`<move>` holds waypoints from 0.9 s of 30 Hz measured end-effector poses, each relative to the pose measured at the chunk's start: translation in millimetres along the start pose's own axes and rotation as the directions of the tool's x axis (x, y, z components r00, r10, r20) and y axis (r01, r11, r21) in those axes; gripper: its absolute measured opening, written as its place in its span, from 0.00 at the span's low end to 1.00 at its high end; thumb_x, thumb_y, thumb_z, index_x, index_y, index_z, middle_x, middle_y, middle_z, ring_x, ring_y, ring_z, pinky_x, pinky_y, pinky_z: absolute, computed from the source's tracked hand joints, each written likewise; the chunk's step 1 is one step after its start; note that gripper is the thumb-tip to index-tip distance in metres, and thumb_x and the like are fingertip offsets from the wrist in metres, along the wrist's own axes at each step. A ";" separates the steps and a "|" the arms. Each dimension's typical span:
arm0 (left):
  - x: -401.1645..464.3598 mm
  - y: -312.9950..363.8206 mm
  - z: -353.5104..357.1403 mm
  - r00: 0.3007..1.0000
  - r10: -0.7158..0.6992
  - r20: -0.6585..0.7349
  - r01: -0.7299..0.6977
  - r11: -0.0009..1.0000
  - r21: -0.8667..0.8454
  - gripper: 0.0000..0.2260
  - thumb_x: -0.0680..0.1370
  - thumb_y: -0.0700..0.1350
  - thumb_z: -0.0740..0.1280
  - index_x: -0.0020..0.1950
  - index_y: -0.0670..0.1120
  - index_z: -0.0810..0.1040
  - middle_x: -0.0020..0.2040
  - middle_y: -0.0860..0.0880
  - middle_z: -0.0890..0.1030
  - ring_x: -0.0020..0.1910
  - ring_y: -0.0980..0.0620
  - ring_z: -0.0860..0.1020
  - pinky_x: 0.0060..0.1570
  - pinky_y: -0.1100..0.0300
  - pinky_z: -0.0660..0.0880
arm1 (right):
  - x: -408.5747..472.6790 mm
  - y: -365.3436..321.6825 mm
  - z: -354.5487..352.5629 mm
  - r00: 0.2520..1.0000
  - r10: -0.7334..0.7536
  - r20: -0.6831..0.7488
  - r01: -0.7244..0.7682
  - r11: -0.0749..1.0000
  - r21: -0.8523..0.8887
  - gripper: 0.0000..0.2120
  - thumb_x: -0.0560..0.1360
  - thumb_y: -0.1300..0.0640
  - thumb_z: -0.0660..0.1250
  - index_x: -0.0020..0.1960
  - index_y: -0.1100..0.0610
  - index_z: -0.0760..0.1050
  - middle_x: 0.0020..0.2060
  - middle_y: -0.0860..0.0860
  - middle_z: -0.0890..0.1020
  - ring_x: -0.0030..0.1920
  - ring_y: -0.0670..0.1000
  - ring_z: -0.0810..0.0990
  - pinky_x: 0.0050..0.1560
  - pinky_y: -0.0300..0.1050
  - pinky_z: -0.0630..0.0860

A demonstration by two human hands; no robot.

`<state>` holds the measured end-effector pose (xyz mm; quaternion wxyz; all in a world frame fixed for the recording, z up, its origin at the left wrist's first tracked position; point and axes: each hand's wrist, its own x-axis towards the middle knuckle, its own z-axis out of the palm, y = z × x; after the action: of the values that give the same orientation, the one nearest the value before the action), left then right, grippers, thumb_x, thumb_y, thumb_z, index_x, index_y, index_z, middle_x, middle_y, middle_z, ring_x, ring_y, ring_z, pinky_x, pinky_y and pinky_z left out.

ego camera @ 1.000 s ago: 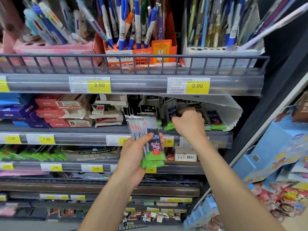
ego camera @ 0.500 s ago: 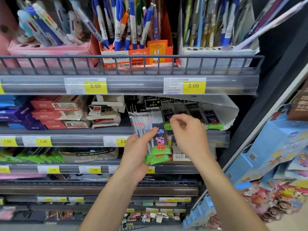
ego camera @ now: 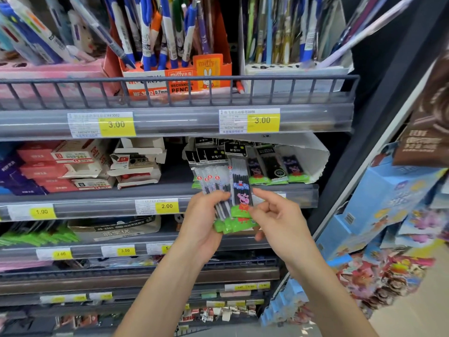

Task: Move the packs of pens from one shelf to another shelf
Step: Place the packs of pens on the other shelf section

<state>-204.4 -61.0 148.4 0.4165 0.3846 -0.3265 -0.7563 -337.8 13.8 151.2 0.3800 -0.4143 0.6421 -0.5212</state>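
- Left hand (ego camera: 202, 226) fingers (ego camera: 220, 197): curled round a fanned stack of pen packs (ego camera: 224, 190), thumb across the front; stack held clear of the shelf edge (ego camera: 97, 207).
- Held packs: long axis upright, tops toward 12 o'clock, green bases toward 6 o'clock.
- Right hand (ego camera: 279, 220): fingertips pinch the front pack (ego camera: 241, 190) at its lower right edge.
- Remaining packs (ego camera: 274, 166): in the open carton at 1 o'clock from the stack; right hand is nearer.

Left hand (ego camera: 202, 222) grips a fan of pen packs (ego camera: 227, 190) before the shelf (ego camera: 97, 207); right hand (ego camera: 279, 217) pinches the front pack.
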 end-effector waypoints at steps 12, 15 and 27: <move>1.0 -4.2 7.2 0.999 0.049 0.015 -0.049 0.998 0.030 0.13 0.78 0.40 0.75 0.62 0.41 0.82 0.56 0.39 0.88 0.53 0.38 0.87 0.46 0.45 0.86 | 5.5 -1.1 -13.6 0.998 -0.032 -0.051 0.038 0.993 0.115 0.16 0.80 0.57 0.70 0.65 0.43 0.77 0.35 0.45 0.85 0.28 0.46 0.78 0.34 0.36 0.77; 2.4 -2.6 6.5 0.998 0.054 -0.010 -0.054 0.998 0.039 0.05 0.80 0.40 0.73 0.51 0.43 0.88 0.51 0.39 0.88 0.45 0.42 0.89 0.37 0.50 0.84 | 27.3 -1.4 -20.6 0.978 -0.042 -0.205 0.057 0.996 0.068 0.17 0.80 0.60 0.70 0.67 0.50 0.78 0.32 0.44 0.82 0.28 0.45 0.77 0.34 0.38 0.78; -9.9 3.8 -32.5 0.989 0.026 -0.145 -0.036 0.997 -0.064 0.08 0.80 0.40 0.72 0.57 0.36 0.82 0.45 0.39 0.87 0.36 0.46 0.85 0.35 0.57 0.83 | 99.2 -20.0 -7.4 0.938 -0.135 -0.321 -0.085 0.805 -0.587 0.09 0.76 0.55 0.67 0.44 0.61 0.77 0.45 0.60 0.82 0.54 0.62 0.77 0.50 0.51 0.72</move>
<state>-171.7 -59.6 138.7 0.4632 0.4190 -0.2764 -0.7304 -378.4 -78.0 166.5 0.1052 -0.4222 0.8234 -0.3642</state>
